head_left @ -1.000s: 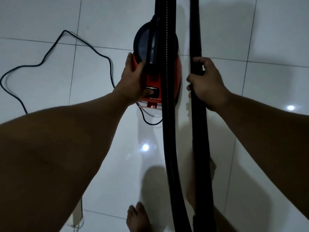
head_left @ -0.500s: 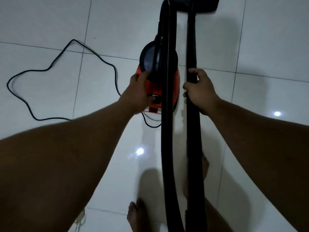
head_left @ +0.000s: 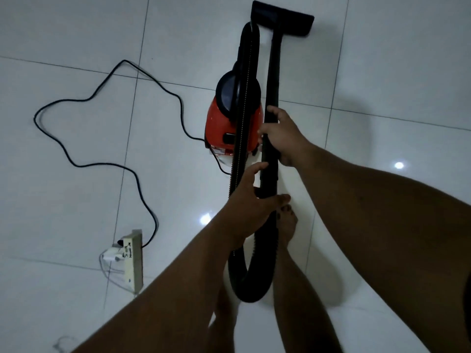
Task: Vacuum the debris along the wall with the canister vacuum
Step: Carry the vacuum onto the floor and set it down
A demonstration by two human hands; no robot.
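Now right hand (head_left: 285, 138) wraps rigid black wand (head_left: 273, 80), ribbed hose (head_left: 244, 103) alongside

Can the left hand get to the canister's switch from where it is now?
Probably yes. The left hand is open by the wand, just short of the red canister. The dark switch panel faces up, uncovered; only the ribbed hose runs beside it.

Your canister vacuum (head_left: 233, 123) is bright orange-red with a black domed cap at its 12 o'clock end. The ribbed hose (head_left: 242, 138), the wand (head_left: 274, 80) and the floor nozzle (head_left: 283, 17) are plain black. At your 9 o'clock, a black cord (head_left: 102, 164) loops over glossy white tiles (head_left: 76, 34) with thin grey grout lines. The power strip (head_left: 133, 261) is cream with dark handwriting.
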